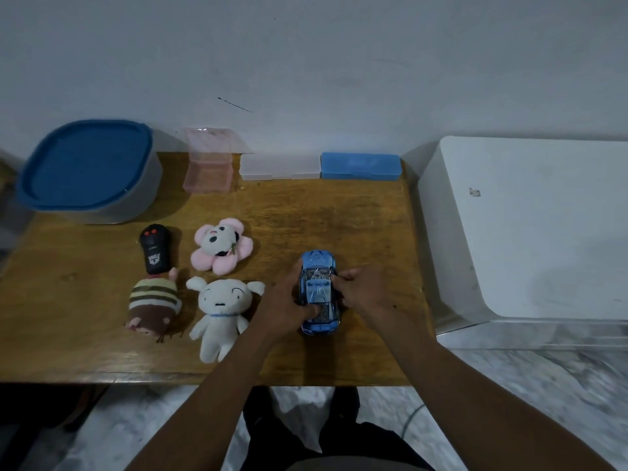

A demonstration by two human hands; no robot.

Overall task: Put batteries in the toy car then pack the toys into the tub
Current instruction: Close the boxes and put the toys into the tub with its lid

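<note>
Car: blue toy car [317, 263], roof up and nose toward the wall, at the right-centre of the wooden table [339, 212]; whether its wheels touch the wood cannot be told.
Left hand: left hand [289, 300] grasps the car's left flank, fingers curled along the side and thumb laid over the rear of the roof.
Right hand: right hand [363, 294] grasps the car's right flank, fingertips pressed at the door line.
Tub: grey tub [147, 195] at the table's back left corner, well apart from the car, with its blue lid [85, 164] on.
Remote: black remote [154, 249] lies flat, left of centre, its near end touching the striped plush.
Plush toys: pink flower plush [221, 248] just beside the remote; striped plush [153, 304] and white plush [221, 307] side by side nearer the table's front edge, the white one close to the left forearm.
Boxes: along the wall stand an open pink case [209, 168], a clear case [280, 166] and a shut blue case [360, 166], in a row from left to right.
Right of table: a large white unit [526, 226] stands against the table's side.
</note>
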